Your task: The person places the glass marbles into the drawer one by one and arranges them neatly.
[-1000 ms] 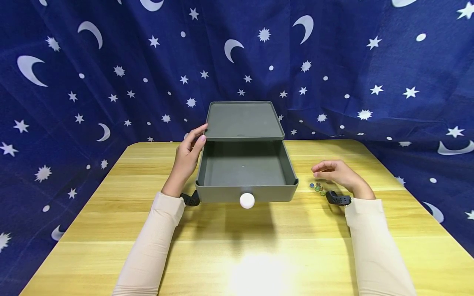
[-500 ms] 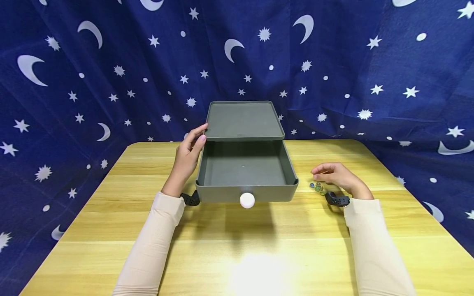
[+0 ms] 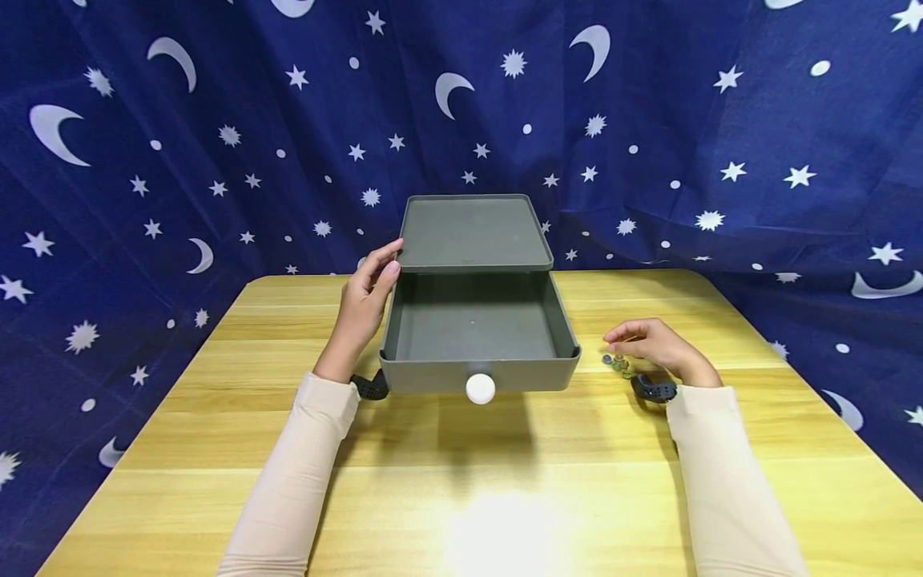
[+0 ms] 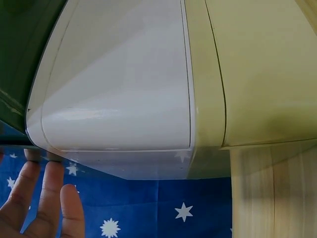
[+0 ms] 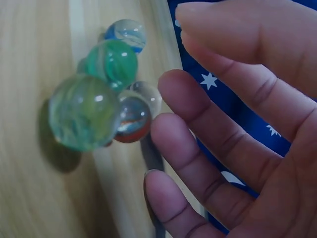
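Observation:
A grey box (image 3: 476, 232) with its drawer (image 3: 479, 377) pulled out stands on the table. The drawer has a round white knob (image 3: 480, 389), and nothing shows inside it. My left hand (image 3: 364, 304) rests against the box's left upper side, thumb near the top's front corner. In the left wrist view, extended fingers (image 4: 49, 198) reach along the box's pale side. Several glass marbles (image 3: 618, 365) lie clustered right of the drawer. Just above them hovers my right hand (image 3: 656, 344), fingers loosely bent; in the right wrist view its fingers are beside the green marble (image 5: 113, 64) and others, gripping none.
The wooden table (image 3: 288, 481) spreads around the box. A blue curtain (image 3: 649, 96) with moons and stars hangs behind and at the sides. Black wrist cameras (image 3: 654, 389) sit under both wrists, the right one close to the marbles.
My right hand has shifted very slightly down and left, over the marbles. The left hand stays on the box, and the drawer has not moved.

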A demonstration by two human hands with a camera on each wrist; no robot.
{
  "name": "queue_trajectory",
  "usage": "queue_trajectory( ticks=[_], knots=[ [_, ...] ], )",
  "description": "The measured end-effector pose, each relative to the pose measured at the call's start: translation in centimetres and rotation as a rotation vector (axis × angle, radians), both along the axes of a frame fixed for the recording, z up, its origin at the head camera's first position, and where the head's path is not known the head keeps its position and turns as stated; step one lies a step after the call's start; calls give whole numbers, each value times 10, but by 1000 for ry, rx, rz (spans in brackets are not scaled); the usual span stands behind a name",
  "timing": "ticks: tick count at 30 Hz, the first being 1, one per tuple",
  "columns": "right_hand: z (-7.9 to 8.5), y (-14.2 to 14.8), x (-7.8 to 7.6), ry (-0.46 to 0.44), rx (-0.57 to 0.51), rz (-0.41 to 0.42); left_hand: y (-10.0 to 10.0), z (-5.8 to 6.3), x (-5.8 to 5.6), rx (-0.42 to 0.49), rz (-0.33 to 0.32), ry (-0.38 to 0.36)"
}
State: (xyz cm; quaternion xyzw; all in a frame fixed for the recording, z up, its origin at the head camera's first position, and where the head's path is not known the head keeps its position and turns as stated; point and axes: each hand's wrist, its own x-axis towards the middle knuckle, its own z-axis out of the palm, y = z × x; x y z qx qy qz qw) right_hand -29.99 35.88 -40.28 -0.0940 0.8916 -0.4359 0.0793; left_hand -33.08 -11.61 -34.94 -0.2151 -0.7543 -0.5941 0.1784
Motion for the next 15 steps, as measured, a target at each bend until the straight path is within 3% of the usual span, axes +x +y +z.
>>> queue_trajectory(
  ticks=[15],
  knots=[
    [0,-2,-2,-28,82,43,0,0,1,4,-5,-6]
  ],
)
